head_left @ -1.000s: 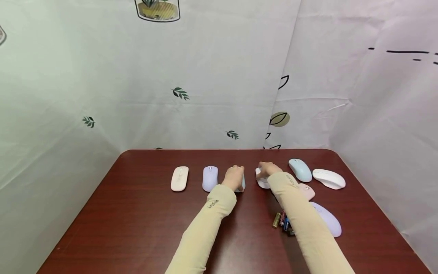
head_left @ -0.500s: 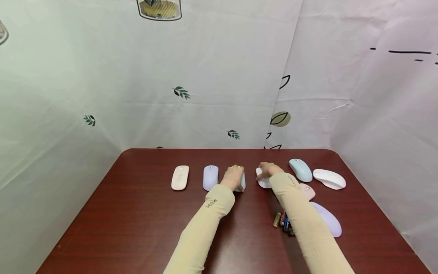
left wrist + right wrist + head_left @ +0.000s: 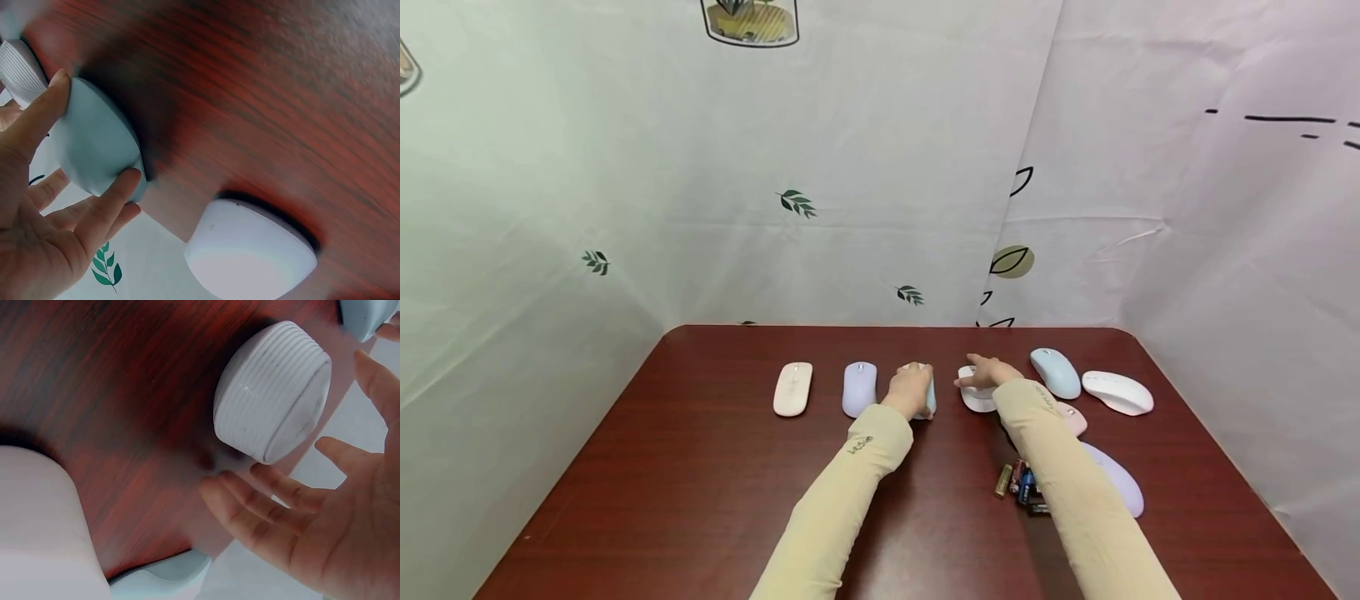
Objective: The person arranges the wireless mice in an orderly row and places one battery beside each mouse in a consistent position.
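Observation:
My left hand (image 3: 910, 392) holds a light blue computer mouse (image 3: 94, 137) on the table, thumb on one side and fingers on the other in the left wrist view. To the right of it, my right hand (image 3: 990, 373) is over a white mouse with ribbed sides (image 3: 269, 394). Its fingers are spread and stand apart from that mouse in the right wrist view. Left of my left hand lie a lilac mouse (image 3: 859, 389) and a cream mouse (image 3: 793, 389), roughly in line with the other two.
At the right of the brown table (image 3: 700, 500) lie another light blue mouse (image 3: 1056, 372), a white mouse (image 3: 1117, 392), a pink mouse (image 3: 1072, 418) and a larger lilac mouse (image 3: 1117, 482). Several batteries (image 3: 1026, 485) lie beside my right forearm. Printed cloth (image 3: 850, 167) hangs behind.
The fingers of my right hand have spread and come off the white ribbed mouse. My left hand stays on the light blue mouse, which keeps its place.

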A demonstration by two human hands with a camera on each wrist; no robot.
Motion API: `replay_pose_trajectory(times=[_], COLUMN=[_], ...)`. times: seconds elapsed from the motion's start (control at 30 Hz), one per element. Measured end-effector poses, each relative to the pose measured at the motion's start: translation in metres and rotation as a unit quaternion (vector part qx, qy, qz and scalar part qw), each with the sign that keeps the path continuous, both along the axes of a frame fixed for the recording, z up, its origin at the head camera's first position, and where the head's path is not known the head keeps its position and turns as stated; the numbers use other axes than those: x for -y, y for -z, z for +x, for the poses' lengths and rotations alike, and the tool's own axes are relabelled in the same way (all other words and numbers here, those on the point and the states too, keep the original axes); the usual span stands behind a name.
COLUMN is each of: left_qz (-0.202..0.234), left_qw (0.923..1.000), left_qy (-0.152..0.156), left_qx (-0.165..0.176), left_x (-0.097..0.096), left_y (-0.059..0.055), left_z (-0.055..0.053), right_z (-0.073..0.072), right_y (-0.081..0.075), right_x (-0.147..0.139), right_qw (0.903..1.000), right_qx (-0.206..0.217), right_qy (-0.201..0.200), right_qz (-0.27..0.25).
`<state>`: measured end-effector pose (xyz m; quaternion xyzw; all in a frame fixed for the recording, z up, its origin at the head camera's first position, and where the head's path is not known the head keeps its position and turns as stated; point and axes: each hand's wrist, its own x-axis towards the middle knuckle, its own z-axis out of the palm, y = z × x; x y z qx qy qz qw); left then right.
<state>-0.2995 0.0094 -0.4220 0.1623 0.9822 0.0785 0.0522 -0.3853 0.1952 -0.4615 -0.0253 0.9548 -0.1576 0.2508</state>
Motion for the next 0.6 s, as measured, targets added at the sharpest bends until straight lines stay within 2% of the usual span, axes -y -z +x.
replay_pose_trajectory(times=[0.07, 0.13, 0.2, 0.23, 0.3, 0.33, 0.43, 0.47, 0.6], left_qz=[-0.002, -0.005, -0.009, -0.012, -0.022, -0.027, -0.031, -0.028, -0.014], left_qw=[1.0000, 1.0000, 0.9999, 0.9999, 0.9996, 0.9994, 0.9987, 0.9985, 0.9987], left_qy=[-0.003, -0.005, -0.009, -0.011, -0.016, -0.019, -0.030, -0.034, -0.035], left_qx=[0.000, 0.001, 0.003, 0.003, 0.008, 0.012, 0.026, 0.031, 0.036], left_x=[-0.001, -0.001, -0.003, -0.004, -0.006, -0.007, -0.009, -0.010, -0.011], left_y=[0.000, 0.000, 0.000, 0.000, 0.000, 0.000, -0.001, -0.001, -0.002], left_z=[0.000, -0.001, -0.001, -0.001, -0.001, 0.000, 0.000, 0.000, 0.002], right_z=[-0.002, -0.012, -0.003, 0.007, 0.002, 0.006, 0.033, 0.045, 0.064], right_y=[0.000, 0.010, -0.005, -0.018, -0.016, -0.022, -0.057, -0.073, -0.096], right_x=[-0.001, -0.007, -0.003, -0.001, -0.002, 0.000, 0.018, 0.028, 0.041], right_qw=[0.9999, 0.9997, 0.9996, 0.9991, 0.9985, 0.9979, 0.9970, 0.9973, 0.9939], right_qx=[-0.004, -0.015, -0.012, -0.022, -0.029, -0.038, -0.054, -0.054, -0.076], right_qy=[-0.002, -0.010, -0.013, -0.028, -0.042, -0.049, -0.053, -0.048, -0.080], right_qz=[-0.010, -0.019, -0.022, -0.025, -0.019, -0.017, -0.016, -0.014, -0.008])
